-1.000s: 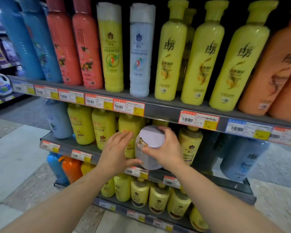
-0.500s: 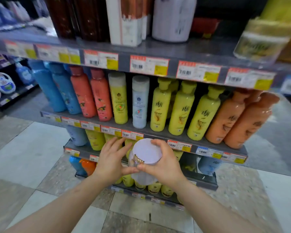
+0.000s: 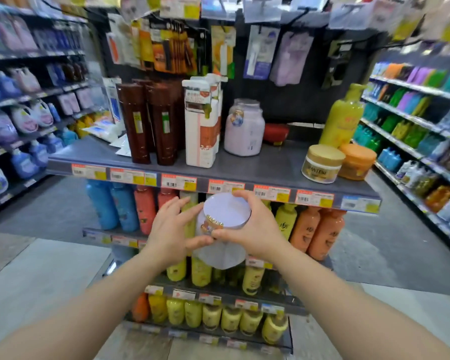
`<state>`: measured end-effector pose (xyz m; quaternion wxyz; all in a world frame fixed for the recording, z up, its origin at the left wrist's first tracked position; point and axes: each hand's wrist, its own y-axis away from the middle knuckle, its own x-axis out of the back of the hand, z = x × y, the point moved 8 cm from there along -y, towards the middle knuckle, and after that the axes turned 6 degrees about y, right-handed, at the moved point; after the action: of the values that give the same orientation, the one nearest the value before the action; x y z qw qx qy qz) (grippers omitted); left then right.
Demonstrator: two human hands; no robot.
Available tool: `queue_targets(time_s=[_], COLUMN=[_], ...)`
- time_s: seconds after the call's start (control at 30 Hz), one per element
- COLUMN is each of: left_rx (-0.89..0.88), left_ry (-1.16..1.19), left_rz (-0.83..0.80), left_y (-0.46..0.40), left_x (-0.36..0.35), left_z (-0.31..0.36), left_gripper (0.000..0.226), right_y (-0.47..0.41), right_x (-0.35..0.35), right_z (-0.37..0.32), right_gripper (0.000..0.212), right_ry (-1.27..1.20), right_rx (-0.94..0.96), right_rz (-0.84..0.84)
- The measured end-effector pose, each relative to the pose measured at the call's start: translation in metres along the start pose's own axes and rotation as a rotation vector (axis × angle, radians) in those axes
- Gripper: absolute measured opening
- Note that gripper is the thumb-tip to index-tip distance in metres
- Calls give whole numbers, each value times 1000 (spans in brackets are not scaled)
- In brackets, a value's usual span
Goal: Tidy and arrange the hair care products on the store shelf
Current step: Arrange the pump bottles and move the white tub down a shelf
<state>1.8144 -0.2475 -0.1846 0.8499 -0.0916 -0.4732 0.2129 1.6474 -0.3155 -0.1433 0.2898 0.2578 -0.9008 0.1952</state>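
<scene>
Lavender jar point(image 3: 222, 231), smooth plastic with a flat round lid and a gold-printed band under the rim, being held in mid-air in front of the shelf edge, just below the row of price tags. Being gripped from both sides: right hand point(image 3: 255, 231) wrapping around lid and shoulder with fingers curling over the far rim, left hand point(image 3: 168, 233) pressing its thumb against the near side while its fingers point(image 3: 176, 203) are spreading open beside the jar, not closing on it. Jar's lower body tapering and partly hiding behind both hands; label print blurring beyond reading.

Sitting on the grey matte top shelf point(image 3: 257, 170) above: a matching lavender jar point(image 3: 244, 127), rounded and upright, beside a tall white rectangular boxed pack point(image 3: 202, 123) and two glossy brown bottles point(image 3: 151, 123). Resting near the right end: a squat white tub with a gold lid point(image 3: 322, 163), touching an orange tub point(image 3: 357, 162), with a tall yellow bottle point(image 3: 344, 116) standing behind. Lying at the back: a small red item point(image 3: 276, 132), shape hard to make out.

Standing on the shelves below: blue, coral, yellow and orange bottles, several hiding behind hands and forearms. Blurring at the frame edges: hanging packets above and side aisles.
</scene>
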Motion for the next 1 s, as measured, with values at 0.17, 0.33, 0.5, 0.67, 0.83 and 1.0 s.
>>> queue_targets(time_s=[0.17, 0.33, 0.5, 0.67, 0.83, 1.0], left_rx=[-93, -97, -57, -4, 30, 116], left_ry=[89, 483, 675, 627, 519, 489], left_rz=[39, -120, -97, -80, 11, 104], left_y=[-36, -74, -117, -163, -194, -206], left_x=[40, 39, 34, 17, 9, -4], left_z=[30, 61, 88, 81, 72, 53], left_gripper=[92, 65, 74, 106, 98, 91], right_y=[-14, -40, -83, -136, -187, -219], right_x=[42, 80, 114, 124, 115, 94], right_z=[-40, -56, -50, -33, -7, 14], right_gripper=[86, 83, 77, 79, 85, 85], right_ry=[-17, -58, -118, -118, -141, -168], right_rx=[44, 66, 76, 109, 123, 138], right_rz=[76, 173, 245, 199, 118, 42])
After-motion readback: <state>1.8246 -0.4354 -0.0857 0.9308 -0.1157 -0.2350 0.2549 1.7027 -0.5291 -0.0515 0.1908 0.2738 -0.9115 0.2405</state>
